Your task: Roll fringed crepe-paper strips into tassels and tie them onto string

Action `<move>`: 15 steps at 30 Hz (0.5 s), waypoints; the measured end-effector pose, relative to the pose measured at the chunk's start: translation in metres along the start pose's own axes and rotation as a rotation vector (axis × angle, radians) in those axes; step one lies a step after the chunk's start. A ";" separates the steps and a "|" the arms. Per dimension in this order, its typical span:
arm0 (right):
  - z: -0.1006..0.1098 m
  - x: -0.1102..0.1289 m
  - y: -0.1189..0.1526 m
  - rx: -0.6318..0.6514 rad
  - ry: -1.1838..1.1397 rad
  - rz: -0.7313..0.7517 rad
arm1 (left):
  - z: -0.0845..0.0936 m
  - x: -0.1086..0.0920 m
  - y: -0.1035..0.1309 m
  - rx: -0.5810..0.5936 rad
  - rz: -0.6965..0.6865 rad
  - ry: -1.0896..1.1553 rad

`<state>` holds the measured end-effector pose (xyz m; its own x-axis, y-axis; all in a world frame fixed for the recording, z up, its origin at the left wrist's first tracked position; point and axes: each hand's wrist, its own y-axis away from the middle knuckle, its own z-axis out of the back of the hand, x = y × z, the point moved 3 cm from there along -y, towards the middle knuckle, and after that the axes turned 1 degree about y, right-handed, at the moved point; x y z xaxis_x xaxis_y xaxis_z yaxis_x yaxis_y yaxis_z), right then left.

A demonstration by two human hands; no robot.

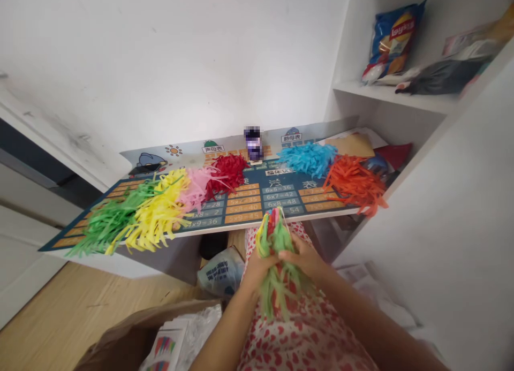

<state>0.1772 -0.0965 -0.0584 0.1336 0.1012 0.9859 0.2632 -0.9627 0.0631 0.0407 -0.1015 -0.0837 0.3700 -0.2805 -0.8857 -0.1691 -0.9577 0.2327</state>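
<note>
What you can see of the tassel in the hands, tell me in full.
The tassel is a bunch of thin, papery-looking strips, mostly green, with yellow, pink and red at its gathered upper end. A thin pale string shows there. The left hand and right hand grip its sides, near the tabletop's front edge; its loose, blurred ends spread over the heart-patterned clothing.

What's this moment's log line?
left hand: holding tassel; right hand: same tassel; mat: green fringe, yellow fringe, pink fringe, red fringe, blue fringe, orange fringe
</note>
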 end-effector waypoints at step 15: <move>-0.006 -0.008 -0.005 0.043 0.137 0.111 | -0.006 -0.014 0.017 0.031 -0.359 -0.478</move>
<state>0.1690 -0.0936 -0.0657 0.0336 -0.0426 0.9985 0.2949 -0.9542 -0.0506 0.0384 -0.1138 -0.0650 -0.0422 0.1266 -0.9911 -0.1387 -0.9831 -0.1196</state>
